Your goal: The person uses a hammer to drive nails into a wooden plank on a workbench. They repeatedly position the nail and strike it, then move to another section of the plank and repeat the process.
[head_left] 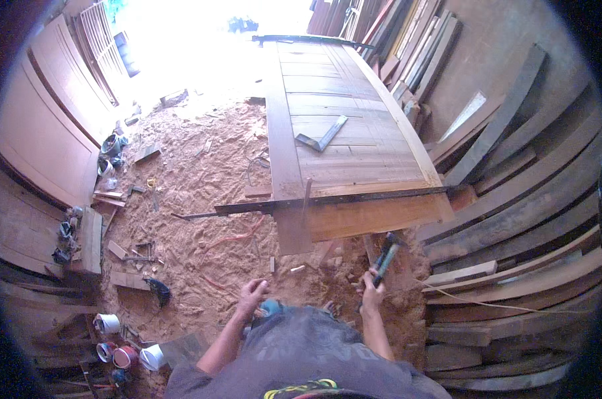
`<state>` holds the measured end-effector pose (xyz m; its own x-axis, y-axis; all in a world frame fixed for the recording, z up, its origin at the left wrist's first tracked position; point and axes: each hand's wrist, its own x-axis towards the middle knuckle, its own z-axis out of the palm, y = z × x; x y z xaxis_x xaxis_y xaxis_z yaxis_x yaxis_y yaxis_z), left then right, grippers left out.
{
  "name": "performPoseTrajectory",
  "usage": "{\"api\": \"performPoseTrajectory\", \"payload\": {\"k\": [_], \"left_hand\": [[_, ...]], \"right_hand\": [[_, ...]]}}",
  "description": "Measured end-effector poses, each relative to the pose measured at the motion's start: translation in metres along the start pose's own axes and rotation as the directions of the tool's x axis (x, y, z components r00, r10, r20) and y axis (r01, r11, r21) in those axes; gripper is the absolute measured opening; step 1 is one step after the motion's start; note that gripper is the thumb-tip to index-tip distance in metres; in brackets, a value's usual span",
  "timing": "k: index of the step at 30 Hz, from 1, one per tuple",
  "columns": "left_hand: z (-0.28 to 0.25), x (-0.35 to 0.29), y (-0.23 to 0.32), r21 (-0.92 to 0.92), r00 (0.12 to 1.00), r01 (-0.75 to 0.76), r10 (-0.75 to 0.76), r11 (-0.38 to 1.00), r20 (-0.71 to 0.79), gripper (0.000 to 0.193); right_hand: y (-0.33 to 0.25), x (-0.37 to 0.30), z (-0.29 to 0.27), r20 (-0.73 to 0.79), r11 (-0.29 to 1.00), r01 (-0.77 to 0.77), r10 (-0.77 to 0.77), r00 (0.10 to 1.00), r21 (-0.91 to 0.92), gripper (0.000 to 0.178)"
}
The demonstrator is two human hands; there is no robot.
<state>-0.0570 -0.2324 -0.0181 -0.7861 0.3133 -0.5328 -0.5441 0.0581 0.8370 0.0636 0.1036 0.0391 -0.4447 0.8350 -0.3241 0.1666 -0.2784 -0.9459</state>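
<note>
Wood, pale and panelled, makes up the door [344,86] lying ahead of both hands and reaching over toward the right; its long axis runs away from the person toward the bright opening. A dark clamp bar [364,197] crosses its near end, sticking out past the left edge, and a metal square [322,136] lies on its face.

The right hand [371,287] is closed round a hammer [385,258], whose head stands just beside the door's near edge. The left hand [253,292] is loosely curled, left of the near corner; whether its fingers pinch anything small, I cannot tell. Both hands sit short of the door, and which is nearer is hard to judge.

Open room lies mostly left, over the sawdust floor [201,159] with its scattered offcuts; on the right, stacked planks [513,266] crowd close.
</note>
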Motion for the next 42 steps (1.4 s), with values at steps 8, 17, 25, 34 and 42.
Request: {"api": "performPoseTrajectory", "payload": {"k": [8,17,25,34,42], "left_hand": [[0.160,0.012,0.088,0.284,0.411,-0.910,0.568,0.302,0.713,0.052],[0.255,-0.001,0.132,0.232,0.214,-0.973,0.386,-0.001,0.897,0.023],[0.268,0.033,0.137,0.379,0.320,-0.924,0.448,-0.048,0.835,0.029],[0.276,0.032,0.135,0.431,0.354,-0.902,0.535,-0.021,0.767,0.028],[0.275,0.076,0.161,0.645,0.565,-0.762,0.537,0.050,0.626,0.021]], "right_hand": [[-0.108,-0.064,-0.056,0.267,0.970,0.123,-0.064,0.962,-0.210,0.007],[-0.141,-0.054,-0.078,0.596,0.913,0.301,-0.082,0.799,-0.277,0.011],[-0.136,0.010,-0.061,0.656,0.973,0.076,0.087,0.750,-0.216,0.017],[-0.119,0.044,-0.049,0.625,0.918,-0.391,0.265,0.734,0.070,0.047],[-0.085,0.073,-0.098,0.383,0.986,-0.025,0.088,0.919,-0.165,0.029]]}}
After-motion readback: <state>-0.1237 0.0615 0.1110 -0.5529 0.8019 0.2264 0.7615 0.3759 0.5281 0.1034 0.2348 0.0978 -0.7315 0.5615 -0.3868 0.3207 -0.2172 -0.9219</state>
